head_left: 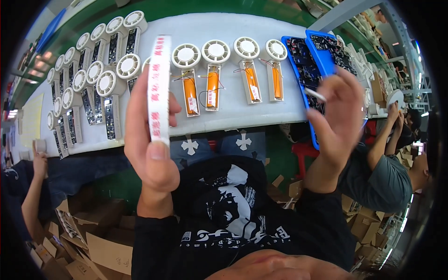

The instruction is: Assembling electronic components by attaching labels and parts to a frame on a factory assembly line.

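Observation:
My left hand (pixel 148 158) grips a roll of white tape (pixel 159 88) with red print, held edge-on with the thumb against its near end. My right hand (pixel 337 116) is raised at the right, slightly blurred. A small white strip (pixel 315 94) sticks out from its fingers. Between and beyond the hands, several white handheld fans lie in a row with round grilles and open handles, such as this fan (pixel 216 52). Inside the handles are orange battery cells (pixel 213 88) with thin wires; some cells have a white piece with red print on them.
Many more fans with dark circuit boards (pixel 112 116) stand at the left of the white table (pixel 242 120). Blue trays (pixel 322 70) of dark parts lie at the right. Co-workers sit on both sides, with one hand (pixel 39 161) at far left. Cardboard boxes (pixel 109 252) lie below.

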{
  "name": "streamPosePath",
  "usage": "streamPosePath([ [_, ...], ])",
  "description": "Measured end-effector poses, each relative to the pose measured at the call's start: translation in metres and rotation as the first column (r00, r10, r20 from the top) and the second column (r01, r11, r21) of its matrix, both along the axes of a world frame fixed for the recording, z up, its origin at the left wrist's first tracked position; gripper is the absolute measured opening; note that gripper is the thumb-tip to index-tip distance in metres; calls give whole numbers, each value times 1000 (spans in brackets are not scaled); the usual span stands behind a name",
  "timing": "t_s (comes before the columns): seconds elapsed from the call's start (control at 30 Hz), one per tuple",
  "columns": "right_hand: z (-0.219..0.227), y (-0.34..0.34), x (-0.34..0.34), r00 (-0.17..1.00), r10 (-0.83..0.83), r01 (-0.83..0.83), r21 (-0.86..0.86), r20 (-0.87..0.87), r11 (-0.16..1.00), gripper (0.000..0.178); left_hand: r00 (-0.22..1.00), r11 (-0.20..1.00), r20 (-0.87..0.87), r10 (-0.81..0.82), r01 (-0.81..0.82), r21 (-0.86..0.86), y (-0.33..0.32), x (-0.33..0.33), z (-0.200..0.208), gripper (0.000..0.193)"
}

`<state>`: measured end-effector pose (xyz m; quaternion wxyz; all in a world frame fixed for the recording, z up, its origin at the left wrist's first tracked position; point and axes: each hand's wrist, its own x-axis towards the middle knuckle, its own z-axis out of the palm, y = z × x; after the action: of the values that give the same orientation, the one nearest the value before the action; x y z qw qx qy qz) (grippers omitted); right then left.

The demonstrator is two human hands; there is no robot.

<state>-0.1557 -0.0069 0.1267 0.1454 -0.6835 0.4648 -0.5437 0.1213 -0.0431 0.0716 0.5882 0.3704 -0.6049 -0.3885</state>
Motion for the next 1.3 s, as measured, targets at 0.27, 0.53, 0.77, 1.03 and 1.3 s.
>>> streamPosePath([
  [0.27, -40, -28, -34, 936, -22, 224, 544, -352, 809, 47, 998, 1000, 61, -18, 16, 23, 2, -17, -10, 92],
  [0.53, -56, -40, -31, 862, 25, 292, 536, -506, 792, 42, 993, 997, 104, -60, 65, -41, 1, -13, -19, 86],
  [0.77, -73, -35, -36, 773, -90, 283, 213, -628, 935, 34, 993, 996, 98, -72, 76, -42, -2, -15, -21, 86],
  [1.03, -69, -26, -42, 660, -128, 350, 152, -740, 924, 21, 991, 997, 120, -67, 72, -37, 1, -11, -22, 88],
  [1.3, -29, -36, -28, 505, -30, 438, 226, -863, 870, 12, 984, 991, 114, -136, 135, 16, 7, 0, -28, 101],
])
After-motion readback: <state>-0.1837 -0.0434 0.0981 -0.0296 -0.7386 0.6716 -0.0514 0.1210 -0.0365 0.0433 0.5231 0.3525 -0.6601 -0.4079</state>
